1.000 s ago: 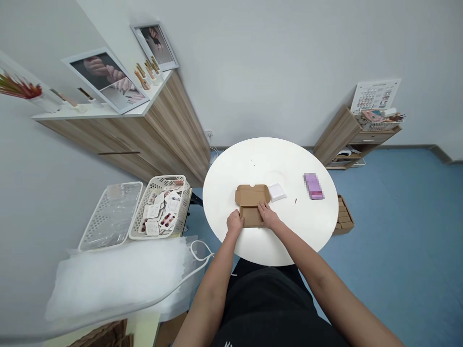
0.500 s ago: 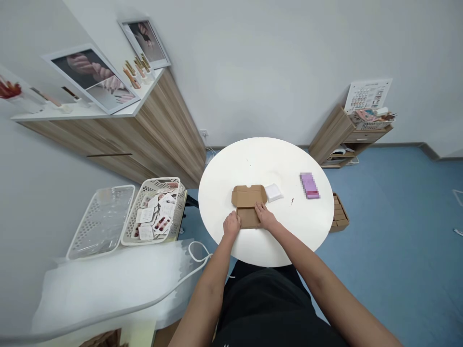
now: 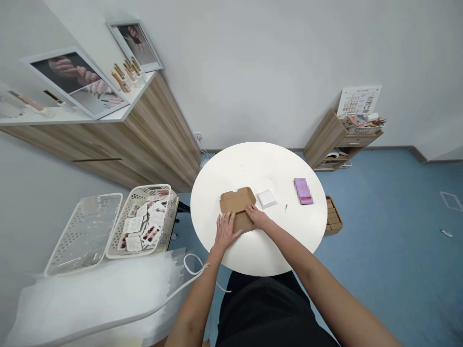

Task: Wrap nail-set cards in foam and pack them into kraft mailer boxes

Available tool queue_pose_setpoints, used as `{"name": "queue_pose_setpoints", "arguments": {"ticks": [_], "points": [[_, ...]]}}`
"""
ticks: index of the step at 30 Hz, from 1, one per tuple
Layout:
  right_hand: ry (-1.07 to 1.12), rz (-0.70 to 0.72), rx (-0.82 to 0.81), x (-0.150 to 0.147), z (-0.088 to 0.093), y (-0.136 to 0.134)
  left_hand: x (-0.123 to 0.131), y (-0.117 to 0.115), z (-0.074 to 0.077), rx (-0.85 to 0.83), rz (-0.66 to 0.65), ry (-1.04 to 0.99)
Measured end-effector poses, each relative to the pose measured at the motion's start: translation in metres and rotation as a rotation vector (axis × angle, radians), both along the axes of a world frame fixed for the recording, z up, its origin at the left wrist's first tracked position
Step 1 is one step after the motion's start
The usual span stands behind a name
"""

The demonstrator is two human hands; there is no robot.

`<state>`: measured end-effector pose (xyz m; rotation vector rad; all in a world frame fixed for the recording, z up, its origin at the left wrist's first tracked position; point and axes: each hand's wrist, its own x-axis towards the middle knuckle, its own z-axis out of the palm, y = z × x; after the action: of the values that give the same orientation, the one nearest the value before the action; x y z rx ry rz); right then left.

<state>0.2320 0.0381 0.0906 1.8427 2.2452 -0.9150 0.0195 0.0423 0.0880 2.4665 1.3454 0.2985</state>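
The round table (image 3: 267,253) carries everything in reach; its curved near edge lies close below the work, so a hard pull toward the body could drag things to the brink.

On it, left of centre, lies the cardboard box (image 3: 238,201), lid flap open away from the person. Its thin walls could buckle or crease off the fold if one side were pressed harder than the other.

The left hand (image 3: 224,232) lies over the box's left side, fingers apart and thumb stretched along the near side; uneven pressure there might skew it. The right hand (image 3: 257,218) touches the right side near the fold, fingers close together; whether they pinch the card I cannot tell.

The purple item (image 3: 303,191) sits well apart, at little risk. The white packet (image 3: 266,198), just beside the flap, could be knocked by a swing of the right hand.
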Motion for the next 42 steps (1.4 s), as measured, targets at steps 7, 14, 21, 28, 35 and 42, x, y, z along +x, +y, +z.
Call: {"name": "queue_pose_setpoints", "arguments": {"ticks": [7, 14, 21, 28, 35, 42], "points": [[0.054, 0.197, 0.029, 0.019, 0.008, 0.022, 0.009, 0.005, -0.016, -0.194, -0.031, 0.04], [0.091, -0.516, 0.267, 0.065, 0.005, 0.016, 0.02, 0.005, -0.026, -0.226, 0.085, -0.023], [0.123, -1.048, -0.025, 0.105, -0.024, 0.035, 0.022, 0.007, -0.028, -0.248, 0.107, -0.067], [0.401, -1.079, 0.044, 0.115, -0.018, 0.038, 0.026, 0.007, -0.033, -0.297, 0.144, -0.085], [0.702, -0.957, 0.088, 0.107, 0.016, 0.03, 0.046, 0.015, -0.037, -0.309, 0.068, -0.096], [0.241, -0.804, 0.024, 0.063, 0.005, 0.005, 0.08, 0.014, -0.034, -0.331, 0.004, -0.123]]}}
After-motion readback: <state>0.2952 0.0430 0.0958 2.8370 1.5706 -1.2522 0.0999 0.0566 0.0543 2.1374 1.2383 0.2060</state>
